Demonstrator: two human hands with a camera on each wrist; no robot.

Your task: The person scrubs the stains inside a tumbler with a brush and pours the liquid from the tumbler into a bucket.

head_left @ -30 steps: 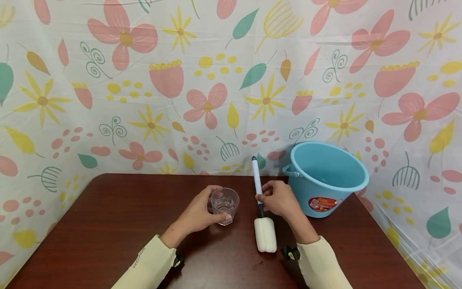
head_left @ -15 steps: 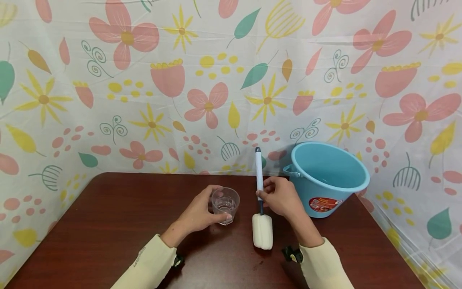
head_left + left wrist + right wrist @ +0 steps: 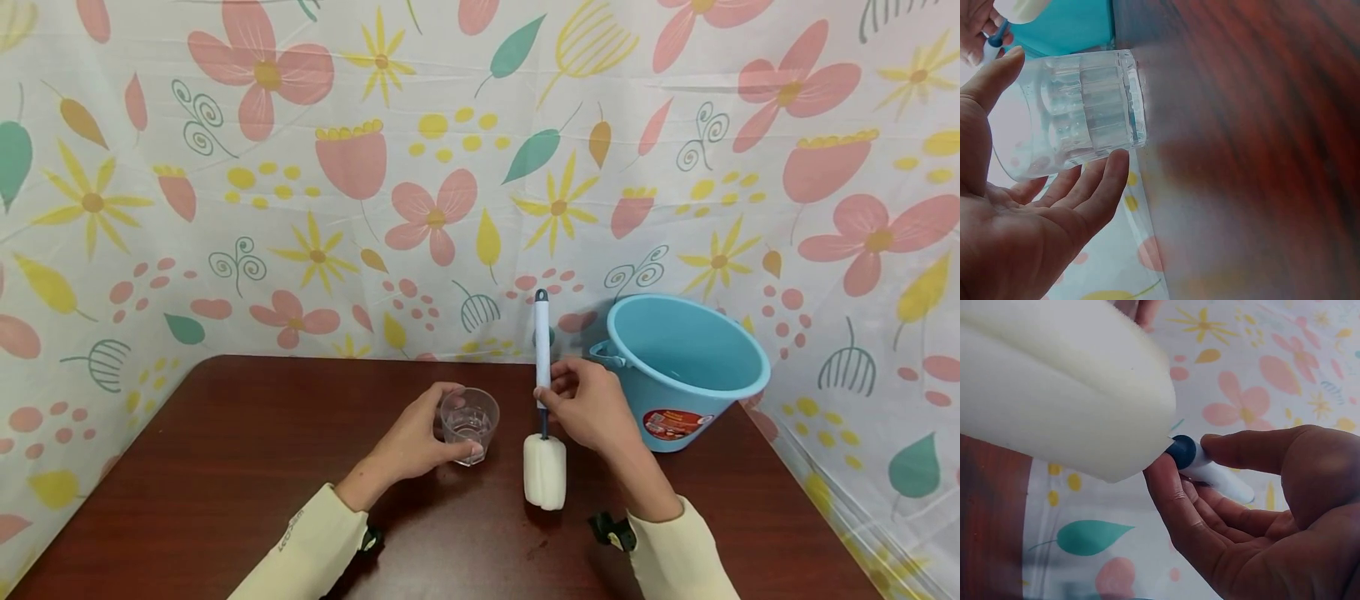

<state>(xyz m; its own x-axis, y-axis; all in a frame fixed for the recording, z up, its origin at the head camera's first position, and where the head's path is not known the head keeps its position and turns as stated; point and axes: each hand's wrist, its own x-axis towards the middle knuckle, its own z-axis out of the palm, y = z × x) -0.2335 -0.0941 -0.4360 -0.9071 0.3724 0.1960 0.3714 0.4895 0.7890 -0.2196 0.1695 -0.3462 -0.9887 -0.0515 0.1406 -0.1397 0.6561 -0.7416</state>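
My left hand holds a clear drinking glass between thumb and fingers. In the left wrist view the faceted glass has its base at the dark tabletop, the thumb near the rim and the fingers along the opposite side. To its right, my right hand pinches a sponge bottle brush near the lower end of its pale handle. The white sponge head points toward me and the handle's looped end points away. In the right wrist view the sponge looms large, with thumb and fingers round the handle.
A light blue bucket with a red label stands on the table's right side, just beyond my right hand. Its side handle juts toward the brush. A flowered cloth hangs behind and beside the brown wooden table.
The right hand has lifted slightly and shifted the brush away from me, its handle end rising and swinging a little right in the head view. My left hand and the glass have stayed put.
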